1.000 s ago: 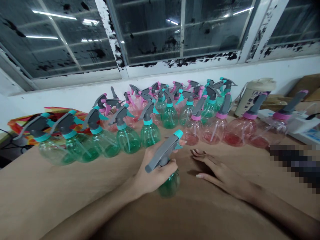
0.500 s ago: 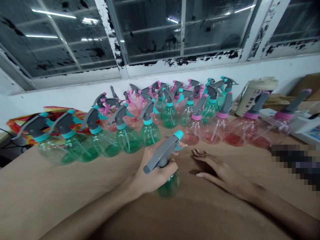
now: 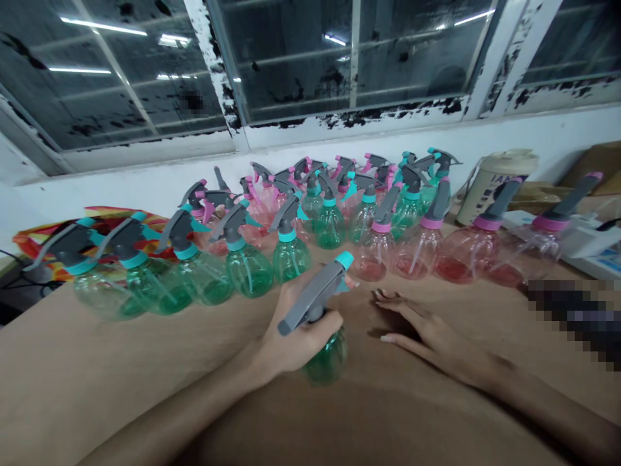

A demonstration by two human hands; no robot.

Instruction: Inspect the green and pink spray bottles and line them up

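My left hand [image 3: 298, 333] is wrapped round the neck of a green spray bottle [image 3: 326, 362] with a grey trigger head and teal nozzle. The bottle is near the middle of the table, its head pointing up and to the right; the hand covers its collar. My right hand [image 3: 417, 330] rests on the tabletop to the right of the bottle, fingers stretched out and apart, holding nothing. Behind my left hand stands another green spray bottle [image 3: 291, 255]. A pink spray bottle [image 3: 372, 255] is beyond my right hand.
Several green spray bottles [image 3: 250, 272] line the left side, and several pink ones [image 3: 468, 255] the right. More bottles crowd behind, below the window. At the back right are a cream tumbler [image 3: 497, 184] and a cardboard box [image 3: 594, 168]. A colourful cloth [image 3: 43, 243] lies at far left.
The held spray bottle and my left hand have shifted very slightly to the left. My right hand stays in place.
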